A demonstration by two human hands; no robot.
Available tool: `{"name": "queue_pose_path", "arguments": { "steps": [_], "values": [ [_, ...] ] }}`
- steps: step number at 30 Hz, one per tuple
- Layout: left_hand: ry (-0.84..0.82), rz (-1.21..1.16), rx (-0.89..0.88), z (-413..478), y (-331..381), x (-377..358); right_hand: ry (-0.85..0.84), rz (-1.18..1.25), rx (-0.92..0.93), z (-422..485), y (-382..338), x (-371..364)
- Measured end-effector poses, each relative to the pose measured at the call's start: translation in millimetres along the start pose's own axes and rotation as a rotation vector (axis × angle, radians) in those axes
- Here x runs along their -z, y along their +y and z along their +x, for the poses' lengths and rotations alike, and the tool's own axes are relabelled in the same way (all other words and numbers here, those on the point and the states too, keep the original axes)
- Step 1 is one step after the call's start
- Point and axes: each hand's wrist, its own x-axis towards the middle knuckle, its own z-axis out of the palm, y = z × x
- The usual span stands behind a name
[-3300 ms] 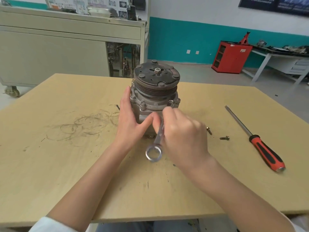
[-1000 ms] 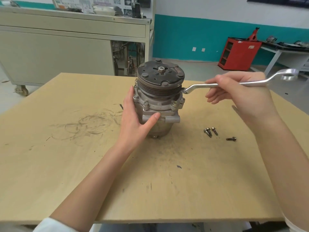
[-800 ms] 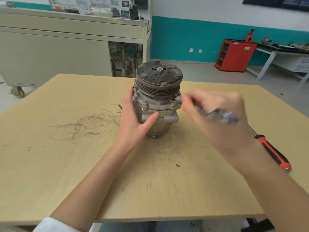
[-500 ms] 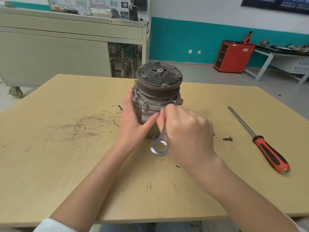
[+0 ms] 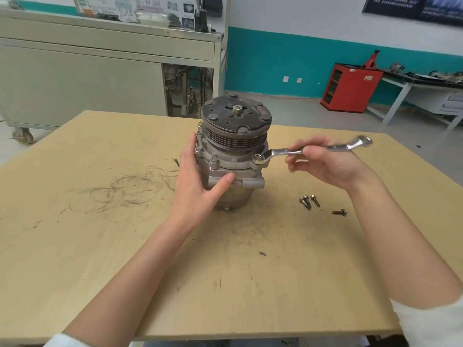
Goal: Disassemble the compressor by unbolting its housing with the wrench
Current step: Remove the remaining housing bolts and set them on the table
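Observation:
The grey metal compressor stands upright on the wooden table, its dark pulley plate on top. My left hand grips its housing from the left, thumb across the front. My right hand pinches the shaft of a silver ring wrench, which lies level and points right. The wrench's ring end sits over a bolt on the housing flange at the right. Two more flange bolts show at the front left.
Three loose bolts lie on the table right of the compressor. A beige cabinet on wheels stands behind the table. A red cabinet and a white bench are at the back right.
My right hand has swung the wrench from in front of the compressor back out to the right, ring end on the right flange bolt. My left hand has kept its hold. The screwdriver is out of view.

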Motion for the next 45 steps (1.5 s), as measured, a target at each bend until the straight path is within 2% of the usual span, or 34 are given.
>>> {"name": "queue_pose_path", "arguments": {
  "steps": [4, 9, 14, 18, 23, 27, 29, 31, 33, 34, 36, 37, 41, 45],
  "values": [
    [0.005, 0.001, -0.007, 0.0, -0.8, -0.2, -0.018, 0.049, 0.008, 7.2, -2.2, 3.3],
    [0.003, 0.006, 0.001, -0.1, 0.4, -0.7, 0.259, -0.076, 0.152, -13.4, -40.4, -13.2],
    [0.01, 0.007, -0.005, 0.2, 0.8, -0.3, 0.517, -0.586, 0.201, -29.7, -61.6, -68.9],
    [0.018, 0.022, -0.024, 0.1, -0.7, -0.4, 0.601, -1.315, 0.421, -33.5, -44.9, -121.4],
    [0.035, 0.037, -0.025, 0.9, -1.0, -2.2, 0.687, -1.69, 0.535, -31.7, -25.1, -154.6],
    [0.042, 0.029, -0.027, 1.3, 2.0, -3.8, 0.739, -1.815, 0.549, -23.4, -7.5, -172.7],
    [0.041, 0.025, -0.015, 1.5, 2.6, -3.7, 0.781, -1.781, 0.631, -20.6, -2.8, -171.3],
    [0.036, 0.033, -0.013, 0.9, 1.3, -2.8, 0.739, -1.664, 0.744, -24.7, 1.3, -156.6],
    [0.029, 0.024, -0.008, 0.1, 0.2, -2.0, 0.614, -1.373, 0.763, -36.2, 5.2, -126.4],
    [0.029, 0.021, -0.006, -0.4, 0.4, -2.3, 0.527, -1.114, 0.674, -41.3, 4.9, -105.4],
    [0.037, 0.031, 0.0, -1.0, 2.4, -3.9, 0.346, -0.531, 0.33, -41.2, -2.3, -63.4],
    [0.042, 0.036, 0.004, -1.1, 3.4, -4.6, 0.265, -0.326, 0.183, -34.6, -5.2, -44.6],
    [0.035, 0.026, 0.006, -1.6, 2.6, -4.3, 0.053, -0.005, 0.017, 5.2, -2.3, -5.3],
    [0.029, 0.033, 0.008, -1.8, 2.0, -3.3, 0.065, 0.106, -0.017, 10.2, -3.6, -3.5]
  ]
}}
